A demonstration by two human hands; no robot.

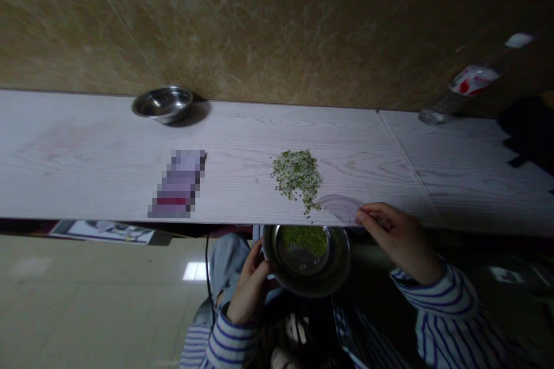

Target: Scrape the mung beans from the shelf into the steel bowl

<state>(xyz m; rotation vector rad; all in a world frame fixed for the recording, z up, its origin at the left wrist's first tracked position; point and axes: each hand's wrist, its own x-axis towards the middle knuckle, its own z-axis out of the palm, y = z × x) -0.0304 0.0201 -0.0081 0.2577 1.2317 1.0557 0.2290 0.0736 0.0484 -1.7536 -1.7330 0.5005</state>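
Observation:
My left hand (249,288) is closed around the left rim of a steel bowl (340,268), which it holds just below the table's front edge. Green mung beans (309,238) lie inside the bowl toward the table side. A clear plastic protractor (340,207) is pinched between the thumb and fingers of my right hand (400,236), at the table edge above the bowl. The protractor's left end is close to a pile of green beans mixed with white grains (296,172), which looks like rice. A few loose beans trail from the pile toward the edge.
Another steel bowl (162,105) stands near the wall. A pixelated flat rectangular object (179,184) lies left of the pile. A clear plastic bottle (474,81) and something black (530,132) are at the right. Papers (110,232) show on a shelf under the tabletop.

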